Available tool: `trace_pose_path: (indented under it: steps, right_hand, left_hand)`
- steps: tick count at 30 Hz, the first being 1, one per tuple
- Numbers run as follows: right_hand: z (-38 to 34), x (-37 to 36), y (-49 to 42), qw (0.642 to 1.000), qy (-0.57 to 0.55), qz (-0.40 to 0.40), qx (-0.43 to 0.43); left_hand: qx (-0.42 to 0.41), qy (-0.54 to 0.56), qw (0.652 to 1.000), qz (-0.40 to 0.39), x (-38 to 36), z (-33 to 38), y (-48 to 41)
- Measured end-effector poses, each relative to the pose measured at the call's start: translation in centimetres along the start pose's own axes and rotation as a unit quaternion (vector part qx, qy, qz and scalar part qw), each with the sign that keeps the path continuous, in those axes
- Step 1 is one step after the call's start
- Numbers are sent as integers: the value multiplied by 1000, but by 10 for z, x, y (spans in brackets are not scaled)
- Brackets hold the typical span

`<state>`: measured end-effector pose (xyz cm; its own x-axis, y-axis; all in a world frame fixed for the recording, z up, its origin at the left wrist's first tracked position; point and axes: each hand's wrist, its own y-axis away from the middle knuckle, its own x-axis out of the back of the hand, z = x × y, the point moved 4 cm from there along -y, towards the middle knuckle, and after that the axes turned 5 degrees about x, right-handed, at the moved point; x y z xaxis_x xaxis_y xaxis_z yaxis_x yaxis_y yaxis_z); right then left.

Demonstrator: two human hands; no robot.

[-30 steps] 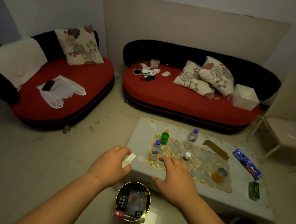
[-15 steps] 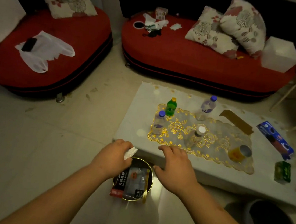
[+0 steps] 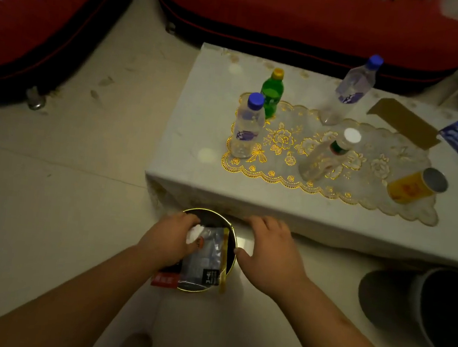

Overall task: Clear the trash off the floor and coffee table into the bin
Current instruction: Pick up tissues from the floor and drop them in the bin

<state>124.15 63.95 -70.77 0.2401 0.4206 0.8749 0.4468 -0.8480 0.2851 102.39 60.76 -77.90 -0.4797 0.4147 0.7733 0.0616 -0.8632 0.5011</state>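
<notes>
A crumpled tissue (image 3: 194, 233) is pinched in the left hand (image 3: 168, 240) over the far rim of the bin (image 3: 212, 211); it is judged light, soft, grippable anywhere. The right hand (image 3: 270, 254) is spread loosely beside it.

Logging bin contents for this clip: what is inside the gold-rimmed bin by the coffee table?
A silvery snack wrapper fills the bin, one end sticking out over the rim. The left hand holds a white tissue above it. Anything beneath the wrapper is covered.
</notes>
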Motion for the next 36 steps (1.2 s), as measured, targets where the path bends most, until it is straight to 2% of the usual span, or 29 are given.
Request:
trace_pose_path:
  steps: [5,9,13,18,22,27,32,36]
  right_hand:
    - [3,0,3,1000,-3,-16,-18]
    - [-11,31,10,999,1,-23,-23]
    - [-37,91,22,1000,5,-6,-17]
    - [-85,192,43,999,15,35,6]
    - [-127,279,69,995,43,81,26]
    - [-167,363,107,989,52,135,20]
    - [-187,435,167,978,49,202,-27]
    - [-170,470,230,965,48,241,-88]
  left_hand:
    - [19,-22,1000,-5,11,1,5]
    - [23,-47,999,15,48,15,29]
    - [16,-108,994,23,114,47,62]
    - [-5,-148,987,67,231,99,119]
    - [-46,-148,980,124,328,146,176]
    - [-106,-147,967,177,411,199,237]
    - [-165,-178,955,172,458,251,273]
    - [-224,-221,935,162,465,314,299]
